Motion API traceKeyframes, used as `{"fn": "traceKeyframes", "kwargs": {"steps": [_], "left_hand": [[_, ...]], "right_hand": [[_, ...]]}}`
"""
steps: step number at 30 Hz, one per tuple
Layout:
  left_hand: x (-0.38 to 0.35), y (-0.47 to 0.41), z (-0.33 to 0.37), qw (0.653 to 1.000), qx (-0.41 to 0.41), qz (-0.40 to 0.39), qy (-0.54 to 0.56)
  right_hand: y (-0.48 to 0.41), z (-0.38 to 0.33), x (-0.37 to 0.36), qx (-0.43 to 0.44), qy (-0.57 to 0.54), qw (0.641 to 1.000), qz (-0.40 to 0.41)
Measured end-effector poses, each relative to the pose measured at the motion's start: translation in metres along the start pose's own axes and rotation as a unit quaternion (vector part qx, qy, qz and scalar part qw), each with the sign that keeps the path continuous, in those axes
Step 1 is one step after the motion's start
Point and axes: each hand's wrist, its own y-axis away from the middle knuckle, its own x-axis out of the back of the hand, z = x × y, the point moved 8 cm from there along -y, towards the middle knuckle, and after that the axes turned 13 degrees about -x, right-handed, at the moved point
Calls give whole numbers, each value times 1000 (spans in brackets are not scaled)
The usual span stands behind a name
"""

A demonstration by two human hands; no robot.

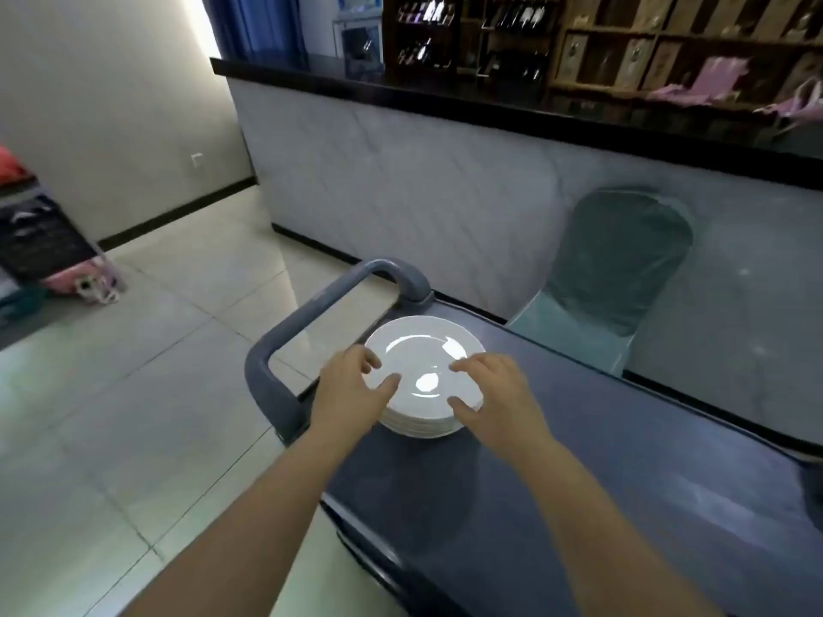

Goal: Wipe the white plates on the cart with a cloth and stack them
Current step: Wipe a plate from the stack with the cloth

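We look down on a dark grey plastic cart [579,483]. Its curved grey handle [311,331] rises at the left end. Our left hand [352,387] rests on the left rim of a stack of round white plates [423,349], which sits at the cart top's left end, just beside the handle. Our right hand [494,387] rests on the stack's right side. Each grip is loose, with bent fingers and thumb lying on the top plate and clasping nothing. Beyond the cart's far edge stands a chair in a pale green cover [619,278].

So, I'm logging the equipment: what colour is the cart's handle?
The handle is a plain slate grey-blue, clearest in the head view.
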Motion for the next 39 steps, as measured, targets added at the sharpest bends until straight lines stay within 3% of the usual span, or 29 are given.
{"fn": "traceKeyframes", "kwargs": {"steps": [2, 5, 11, 18, 33, 39], "left_hand": [[-10, 15, -23, 992, 100, 13, 73], [-34, 27, -41, 978, 180, -6, 104], [-43, 16, -45, 977, 206, -54, 17], [-56, 22, -53, 921, 317, -17, 227], [-50, 28, -60, 904, 300, -16, 303], [-27, 15, -48, 908, 267, 26, 323]], "right_hand": [[12, 7, -12, -12, -17, 1000, -6], [29, 13, -31, -6, 2, 1000, -18], [29, 19, -36, -24, 3, 1000, -16], [23, 21, -31, -40, 5, 999, -34], [2, 25, -16, -46, 0, 998, -30], [-4, 30, -17, -53, -9, 998, -28]]}}
